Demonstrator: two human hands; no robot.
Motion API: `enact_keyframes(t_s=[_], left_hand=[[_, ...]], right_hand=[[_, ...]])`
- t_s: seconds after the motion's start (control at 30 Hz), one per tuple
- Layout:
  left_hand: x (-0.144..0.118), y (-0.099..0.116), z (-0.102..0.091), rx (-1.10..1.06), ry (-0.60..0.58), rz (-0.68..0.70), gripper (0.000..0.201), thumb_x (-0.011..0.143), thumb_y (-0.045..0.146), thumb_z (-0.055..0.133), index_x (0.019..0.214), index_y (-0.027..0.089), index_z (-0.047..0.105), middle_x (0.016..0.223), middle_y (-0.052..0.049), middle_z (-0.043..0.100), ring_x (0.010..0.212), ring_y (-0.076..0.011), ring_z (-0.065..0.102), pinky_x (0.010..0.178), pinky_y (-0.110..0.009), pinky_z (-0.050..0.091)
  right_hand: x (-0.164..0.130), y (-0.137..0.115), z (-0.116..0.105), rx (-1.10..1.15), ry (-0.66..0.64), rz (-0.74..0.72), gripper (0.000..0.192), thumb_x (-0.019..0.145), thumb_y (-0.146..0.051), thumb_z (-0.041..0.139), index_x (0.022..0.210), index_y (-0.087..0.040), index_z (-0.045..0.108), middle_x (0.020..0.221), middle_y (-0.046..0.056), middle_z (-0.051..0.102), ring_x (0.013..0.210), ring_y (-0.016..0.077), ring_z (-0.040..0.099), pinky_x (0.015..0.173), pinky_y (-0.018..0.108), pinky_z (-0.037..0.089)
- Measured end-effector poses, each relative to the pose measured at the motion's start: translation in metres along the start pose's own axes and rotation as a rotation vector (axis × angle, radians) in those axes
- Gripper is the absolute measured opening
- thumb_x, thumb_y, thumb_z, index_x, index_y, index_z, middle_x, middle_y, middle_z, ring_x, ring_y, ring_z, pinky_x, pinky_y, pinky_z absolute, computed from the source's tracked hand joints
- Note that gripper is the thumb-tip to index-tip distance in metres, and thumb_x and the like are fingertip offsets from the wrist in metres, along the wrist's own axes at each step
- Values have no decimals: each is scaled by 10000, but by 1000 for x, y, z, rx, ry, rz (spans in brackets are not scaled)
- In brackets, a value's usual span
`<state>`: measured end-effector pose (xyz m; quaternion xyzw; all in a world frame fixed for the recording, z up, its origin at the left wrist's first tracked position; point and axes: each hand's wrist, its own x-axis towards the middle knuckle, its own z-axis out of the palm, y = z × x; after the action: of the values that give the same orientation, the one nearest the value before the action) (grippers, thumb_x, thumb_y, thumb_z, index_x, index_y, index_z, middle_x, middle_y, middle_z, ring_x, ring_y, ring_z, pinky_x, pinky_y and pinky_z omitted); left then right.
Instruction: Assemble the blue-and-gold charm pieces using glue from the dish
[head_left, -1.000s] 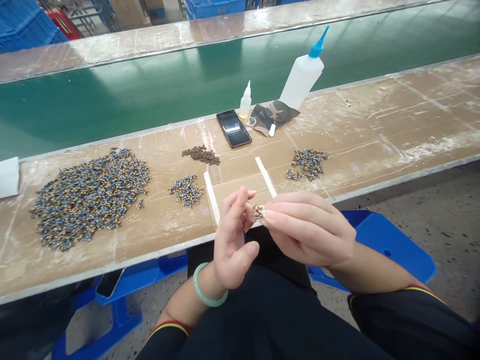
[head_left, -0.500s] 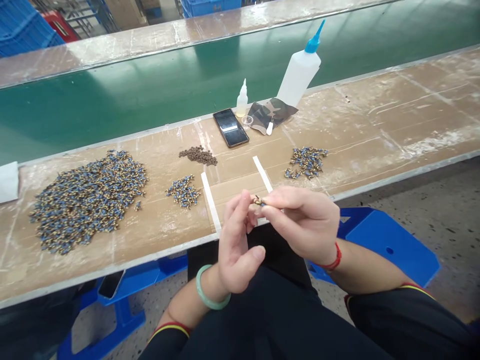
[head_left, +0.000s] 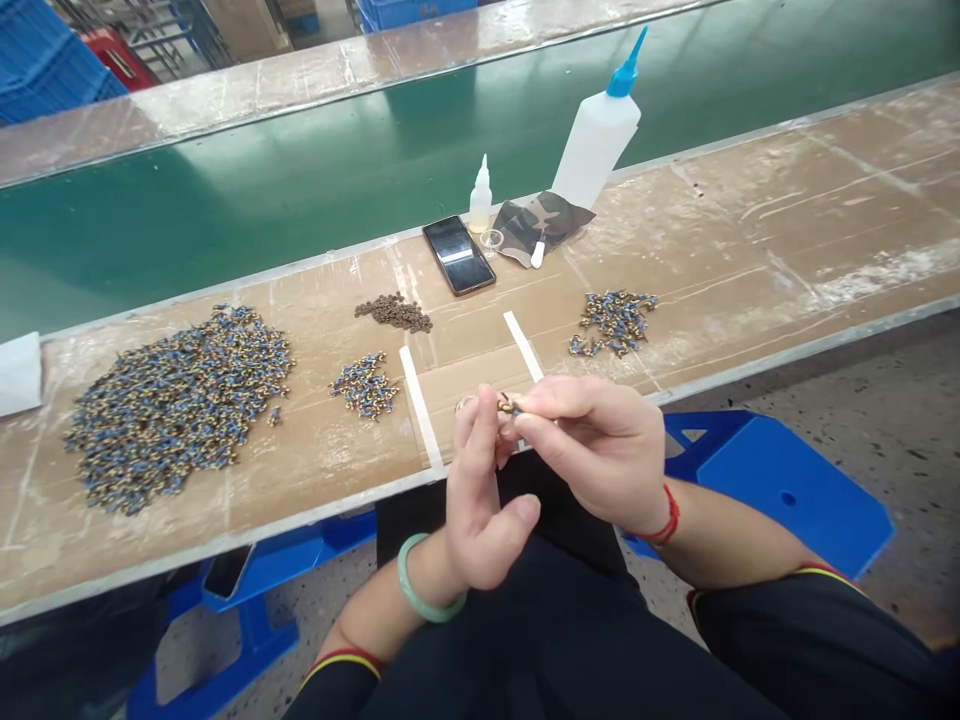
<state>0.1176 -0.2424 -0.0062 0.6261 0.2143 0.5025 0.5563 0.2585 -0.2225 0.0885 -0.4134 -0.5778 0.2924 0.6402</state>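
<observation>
My right hand (head_left: pixel 600 445) pinches a tiny blue-and-yellow painted figure (head_left: pixel 510 408) between thumb and index finger, above the table's front edge. Its fine details are too small to make out. Just left of it is my left hand (head_left: pixel 484 500), palm turned inward and thumb held apart. Its index fingertip comes up against the figure's left end. The other left fingers curl behind and are partly hidden. Similar small pieces lie in a large pile (head_left: pixel 180 405) at left, a small pile (head_left: pixel 365 386) nearer the middle and another pile (head_left: pixel 616 322) at right.
Small brown bits (head_left: pixel 394 312) lie beyond the middle pile. Behind are a phone (head_left: pixel 459 255), a small dropper bottle (head_left: pixel 481 200), a camouflage cloth (head_left: pixel 551 225) and a large blue-nozzled bottle (head_left: pixel 598 140). Two white strips (head_left: pixel 421 410) mark the table. A blue stool (head_left: pixel 795 490) stands at right.
Both hands stay close together, with the figure still in my right fingers. The figure looks slightly turned, and the view has shifted a little.
</observation>
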Motion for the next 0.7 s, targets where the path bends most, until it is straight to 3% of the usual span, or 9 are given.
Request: enact_keyframes(t_s=[0.2,0.37,0.57,0.7], left_hand=[[3,5,0,-75,-20,-63,803,1007,463,573,1696,440,162,1803,13,174,1622,-327,247,1285,-511,365],[4,5,1,-101,-2,-22,793,1004,476,569,1695,433,182,1806,24,161,1638,-319,199,1255,-475,410],[4,4,1,-136,24,-19,793,987,471,596,1681,466,211,1776,22,240,1537,-278,387,1195,-420,474],[4,3,2,-136,47,-36,805,968,481,616,1681,434,245,1767,-5,250,1534,-301,382,1197,-438,472]], right_hand=[[-2,1,-1,-7,-13,-5,211,851,-54,736,836,-261,778,761,-21,812,671,158,782,729,294,677],[-1,1,-1,-9,-31,-29,193,860,-73,731,879,-260,777,781,-13,820,687,182,797,739,328,691],[-1,1,-3,-37,-43,-53,189,867,-83,733,903,-262,782,815,-3,828,693,180,797,733,323,685],[-1,1,-3,-57,-50,-65,175,878,-97,727,898,-261,784,815,1,826,701,177,793,715,311,672]])
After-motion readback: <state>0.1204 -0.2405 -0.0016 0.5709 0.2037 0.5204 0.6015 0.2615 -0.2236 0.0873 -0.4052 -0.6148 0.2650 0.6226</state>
